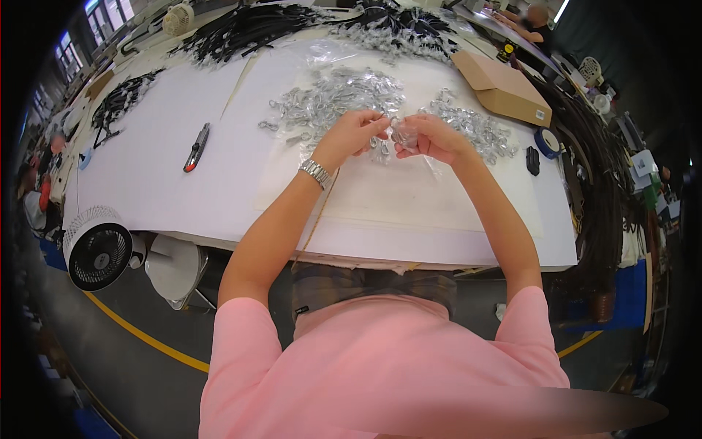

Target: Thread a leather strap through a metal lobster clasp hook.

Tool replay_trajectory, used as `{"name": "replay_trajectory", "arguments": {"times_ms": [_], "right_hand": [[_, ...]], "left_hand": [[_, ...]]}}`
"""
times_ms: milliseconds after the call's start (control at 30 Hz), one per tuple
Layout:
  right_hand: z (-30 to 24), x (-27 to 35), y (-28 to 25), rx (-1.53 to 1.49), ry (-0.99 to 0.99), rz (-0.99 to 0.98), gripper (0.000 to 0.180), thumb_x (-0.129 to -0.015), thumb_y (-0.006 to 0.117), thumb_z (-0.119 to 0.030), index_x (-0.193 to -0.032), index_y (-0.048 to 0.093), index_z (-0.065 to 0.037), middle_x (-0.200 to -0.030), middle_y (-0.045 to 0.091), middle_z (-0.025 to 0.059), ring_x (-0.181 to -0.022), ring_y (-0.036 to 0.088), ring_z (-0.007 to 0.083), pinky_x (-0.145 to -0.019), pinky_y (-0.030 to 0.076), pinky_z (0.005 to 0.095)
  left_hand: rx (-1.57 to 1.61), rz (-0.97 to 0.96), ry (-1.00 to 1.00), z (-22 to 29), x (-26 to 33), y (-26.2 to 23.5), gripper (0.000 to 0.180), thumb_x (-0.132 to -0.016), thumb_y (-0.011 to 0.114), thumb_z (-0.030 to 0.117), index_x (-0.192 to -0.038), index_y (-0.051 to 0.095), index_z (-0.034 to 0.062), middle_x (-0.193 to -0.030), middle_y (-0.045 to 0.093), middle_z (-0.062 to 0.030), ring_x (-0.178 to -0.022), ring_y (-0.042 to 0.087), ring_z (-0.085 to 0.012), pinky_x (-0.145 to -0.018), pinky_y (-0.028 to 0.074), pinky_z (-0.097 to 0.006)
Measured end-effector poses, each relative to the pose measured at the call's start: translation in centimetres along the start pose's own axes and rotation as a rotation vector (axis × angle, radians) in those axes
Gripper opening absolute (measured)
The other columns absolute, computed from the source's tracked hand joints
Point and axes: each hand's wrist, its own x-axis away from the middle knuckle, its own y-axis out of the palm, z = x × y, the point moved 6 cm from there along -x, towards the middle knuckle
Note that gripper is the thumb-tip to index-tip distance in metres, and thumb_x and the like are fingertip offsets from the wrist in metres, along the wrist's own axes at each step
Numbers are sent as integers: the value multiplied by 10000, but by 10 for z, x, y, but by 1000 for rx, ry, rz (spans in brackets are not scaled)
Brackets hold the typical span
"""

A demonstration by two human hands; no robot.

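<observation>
My left hand (358, 133) is closed in a pinch, with a thin dark tip showing at its fingers. A thin tan cord (319, 219) runs from beneath that hand past the wrist to the table's front edge. Close beside it, my right hand (433, 137) pinches a small silver metal clasp wrapped in clear plastic (399, 132). The fingertips of both hands nearly meet, and fine detail between them is too small to tell. Behind and left of the hands lies a heap of silver metal clasps (329, 95); a smaller heap of clasps (475, 132) lies to the right.
A utility knife (196, 148) lies at left on the white table (168, 205). Bundles of black straps (248, 29) lie at the back. An open cardboard box (504, 84), blue tape roll (547, 143) and black object (532, 161) are at right. A fan (100, 252) stands front left.
</observation>
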Motion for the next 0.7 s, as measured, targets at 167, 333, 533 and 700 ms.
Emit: {"name": "replay_trajectory", "arguments": {"times_ms": [167,333,533,700], "right_hand": [[26,-5,27,-674,6,-284,306,-1038,561,-245,-1210,608,4,-1123,688,142,-934,681,197,-846,586,368],[45,-5,29,-668,55,-264,278,-1042,561,-239,-1178,616,-2,-1132,702,156,-925,693,193,-830,592,358],[20,20,39,-371,2,-117,332,-1020,636,-284,-1189,660,1,-1074,735,131,-869,724,177,-754,604,311],[27,17,29,-155,-111,86,254,-972,704,-267,-1040,747,-26,-925,758,93,-822,731,156,-749,599,284]], "left_hand": [[22,-121,-9,-3,1,-2,193,-995,682,215,-953,692,27,-766,652,-5,-506,423,-21,-440,289,-206],[71,-125,-30,-9,3,1,180,-976,700,199,-929,678,27,-748,644,-11,-511,423,-19,-441,279,-207],[-260,100,90,-1,2,-1,207,-936,710,197,-861,681,7,-680,654,-17,-565,522,-55,-513,384,-233],[-394,-62,10,19,-5,8,259,-956,703,241,-831,671,17,-648,624,-7,-570,504,-52,-520,376,-244]]}}
